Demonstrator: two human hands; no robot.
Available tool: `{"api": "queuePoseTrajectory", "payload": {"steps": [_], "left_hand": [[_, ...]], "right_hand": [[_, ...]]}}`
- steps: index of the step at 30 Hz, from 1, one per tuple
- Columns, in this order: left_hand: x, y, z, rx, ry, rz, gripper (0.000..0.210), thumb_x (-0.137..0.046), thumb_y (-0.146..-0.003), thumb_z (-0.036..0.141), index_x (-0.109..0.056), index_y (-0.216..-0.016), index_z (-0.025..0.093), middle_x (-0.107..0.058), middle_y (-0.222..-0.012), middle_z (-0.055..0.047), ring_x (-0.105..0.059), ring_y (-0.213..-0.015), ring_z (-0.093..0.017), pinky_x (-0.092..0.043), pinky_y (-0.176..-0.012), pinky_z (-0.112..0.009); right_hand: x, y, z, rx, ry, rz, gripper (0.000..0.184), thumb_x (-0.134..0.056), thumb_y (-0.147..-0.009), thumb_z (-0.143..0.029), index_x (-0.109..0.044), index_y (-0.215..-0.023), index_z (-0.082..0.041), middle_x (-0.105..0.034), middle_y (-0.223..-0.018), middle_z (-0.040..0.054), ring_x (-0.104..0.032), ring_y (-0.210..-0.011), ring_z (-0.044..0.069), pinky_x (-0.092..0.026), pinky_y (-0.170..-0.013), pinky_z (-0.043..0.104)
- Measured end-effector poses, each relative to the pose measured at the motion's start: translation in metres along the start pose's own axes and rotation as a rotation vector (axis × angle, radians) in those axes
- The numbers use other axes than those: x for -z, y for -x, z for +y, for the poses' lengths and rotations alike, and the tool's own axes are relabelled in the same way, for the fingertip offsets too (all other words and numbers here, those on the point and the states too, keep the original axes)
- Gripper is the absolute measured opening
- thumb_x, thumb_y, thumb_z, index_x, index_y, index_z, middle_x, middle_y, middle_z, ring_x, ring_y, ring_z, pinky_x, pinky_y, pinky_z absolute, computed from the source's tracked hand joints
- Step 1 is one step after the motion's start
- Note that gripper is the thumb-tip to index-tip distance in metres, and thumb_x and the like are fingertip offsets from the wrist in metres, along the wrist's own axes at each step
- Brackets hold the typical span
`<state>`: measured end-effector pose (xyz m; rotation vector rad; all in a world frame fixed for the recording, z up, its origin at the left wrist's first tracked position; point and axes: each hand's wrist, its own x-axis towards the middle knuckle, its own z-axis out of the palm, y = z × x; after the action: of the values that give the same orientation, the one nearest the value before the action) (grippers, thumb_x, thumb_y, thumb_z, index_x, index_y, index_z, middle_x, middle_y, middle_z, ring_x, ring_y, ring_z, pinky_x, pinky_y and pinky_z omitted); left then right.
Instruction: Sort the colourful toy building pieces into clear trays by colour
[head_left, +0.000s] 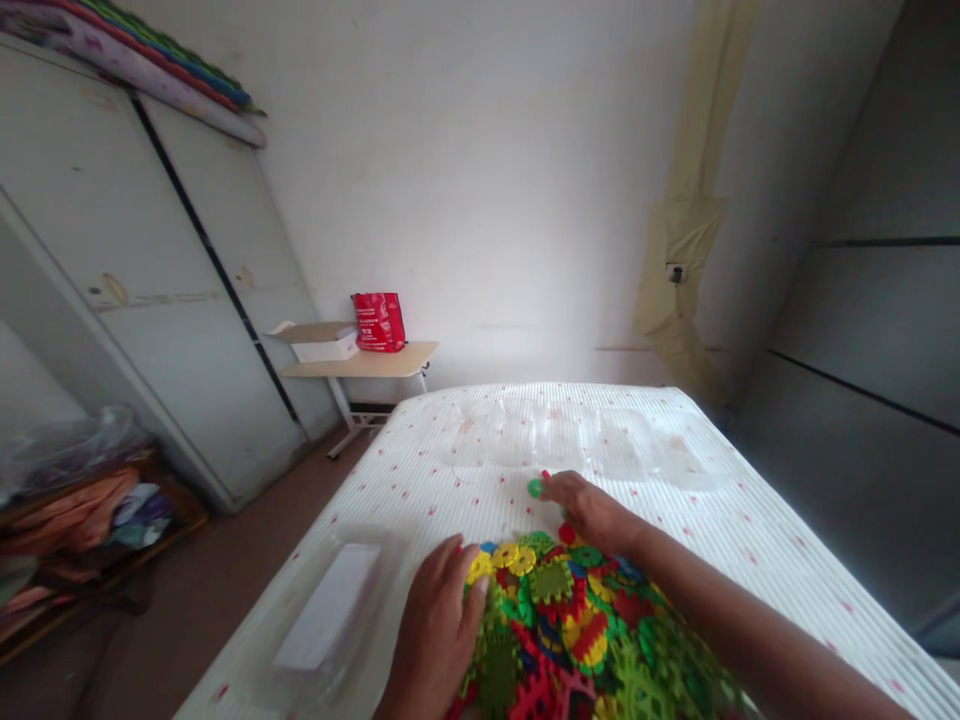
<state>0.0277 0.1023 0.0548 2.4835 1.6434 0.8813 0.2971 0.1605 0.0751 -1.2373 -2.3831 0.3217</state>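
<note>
Far left: wardrobe, pale, sliding-doored, well apart from my work; floor between it and my table.

Cloth, white, ribbed, red-dotted, over the table; left edge runs slantwise, far edge rounded near the wall.

Clear tray, one, near the left edge; white sheet lying in it. A strip of cloth separates it from my left hand.

Left hand, mine: fingers loosely spread, thumb apart, at the left margin of the heap.

Heap of plastic pieces, red, yellow, green, blue, toothed and round, on the cloth at the near side, between my forearms.

Green piece, one, small, beyond the heap's far edge, pinched at the fingertips of my right hand; open cloth to its left.

Clear compartments, in a row, beyond my right hand, along the far edge; a band of cloth between them and the heap.

Obscured: heap's right flank, partly behind my right forearm; near side cut off by the frame. Compartment walls, faint against the cloth, their divisions hard to count. Red bit beside the green piece, too small to identify.
</note>
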Motion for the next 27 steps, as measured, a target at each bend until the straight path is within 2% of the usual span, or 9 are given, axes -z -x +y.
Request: {"api": "queuePoseTrajectory", "payload": {"steps": [3, 6, 10, 14, 17, 20, 24, 27], "left_hand": [[-0.008, 0.001, -0.005, 0.017, -0.079, -0.029, 0.036, -0.041, -0.085, 0.032, -0.058, -0.114, 0.02, -0.055, -0.123, -0.01, -0.049, -0.116, -0.023, -0.041, -0.098, -0.042], [-0.013, 0.0, -0.006, 0.047, -0.126, -0.062, 0.036, -0.041, -0.084, 0.033, -0.06, -0.112, 0.021, -0.055, -0.124, -0.012, -0.048, -0.116, -0.027, -0.038, -0.097, -0.046], [-0.015, -0.004, -0.005, 0.145, -0.137, -0.111, 0.036, -0.041, -0.084, 0.034, -0.059, -0.112, 0.022, -0.055, -0.123, -0.012, -0.047, -0.117, -0.028, -0.037, -0.096, -0.048], [-0.014, -0.007, -0.001, 0.176, -0.012, -0.169, 0.038, -0.041, -0.083, 0.037, -0.06, -0.112, 0.02, -0.056, -0.123, -0.011, -0.048, -0.116, -0.026, -0.036, -0.098, -0.044], [-0.013, -0.008, 0.006, 0.183, 0.175, -0.198, 0.04, -0.042, -0.083, 0.037, -0.057, -0.115, 0.02, -0.055, -0.124, -0.01, -0.047, -0.117, -0.024, -0.034, -0.101, -0.042], [-0.012, -0.012, 0.014, 0.229, 0.42, -0.215, 0.045, -0.045, -0.082, 0.039, -0.051, -0.122, 0.021, -0.056, -0.123, -0.009, -0.049, -0.116, -0.022, -0.037, -0.099, -0.037], [-0.009, -0.021, 0.026, 0.341, 0.721, -0.29, 0.051, -0.047, -0.081, 0.043, -0.046, -0.125, 0.018, -0.055, -0.124, -0.011, -0.05, -0.115, -0.021, -0.039, -0.097, -0.033], [-0.006, -0.026, 0.035, 0.343, 0.895, -0.352, 0.05, -0.051, -0.079, 0.042, -0.049, -0.122, 0.016, -0.054, -0.124, -0.012, -0.05, -0.115, -0.022, -0.04, -0.096, -0.033]], "right_hand": [[-0.019, -0.022, 0.007, -0.03, 0.162, -0.11, 0.048, -0.043, -0.072, -0.008, -0.057, -0.115, -0.021, -0.052, -0.126, 0.0095, -0.044, -0.116, 0.025, -0.037, -0.095, 0.045], [-0.026, -0.03, 0.008, -0.111, 0.222, -0.162, 0.048, -0.04, -0.074, -0.009, -0.056, -0.116, -0.025, -0.053, -0.126, 0.0079, -0.045, -0.114, 0.024, -0.039, -0.091, 0.044], [-0.022, -0.029, 0.004, -0.133, 0.274, -0.154, 0.044, -0.044, -0.071, -0.01, -0.059, -0.11, -0.024, -0.059, -0.114, 0.0083, -0.05, -0.103, 0.023, -0.039, -0.088, 0.04], [-0.012, -0.022, -0.004, -0.137, 0.32, -0.218, 0.029, -0.048, -0.068, -0.014, -0.065, -0.091, -0.017, -0.063, -0.094, 0.0114, -0.054, -0.087, 0.022, -0.04, -0.081, 0.036], [-0.003, -0.009, -0.012, -0.133, 0.206, -0.22, 0.023, -0.046, -0.071, -0.018, -0.066, -0.081, -0.018, -0.064, -0.085, 0.0089, -0.055, -0.08, 0.02, -0.042, -0.073, 0.032], [0.003, 0.006, -0.017, -0.203, -0.051, -0.198, 0.022, -0.044, -0.072, -0.019, -0.066, -0.074, -0.019, -0.063, -0.075, 0.0037, -0.055, -0.071, 0.017, -0.042, -0.065, 0.027], [0.011, 0.026, -0.021, -0.35, -0.419, -0.196, 0.021, -0.045, -0.071, -0.02, -0.066, -0.076, -0.018, -0.061, -0.067, -0.0003, -0.054, -0.064, 0.013, -0.041, -0.057, 0.023], [0.018, 0.042, -0.026, -0.344, -0.525, -0.183, 0.02, -0.047, -0.075, -0.024, -0.065, -0.08, -0.016, -0.062, -0.071, 0.0, -0.054, -0.066, 0.013, -0.041, -0.059, 0.023]]}}
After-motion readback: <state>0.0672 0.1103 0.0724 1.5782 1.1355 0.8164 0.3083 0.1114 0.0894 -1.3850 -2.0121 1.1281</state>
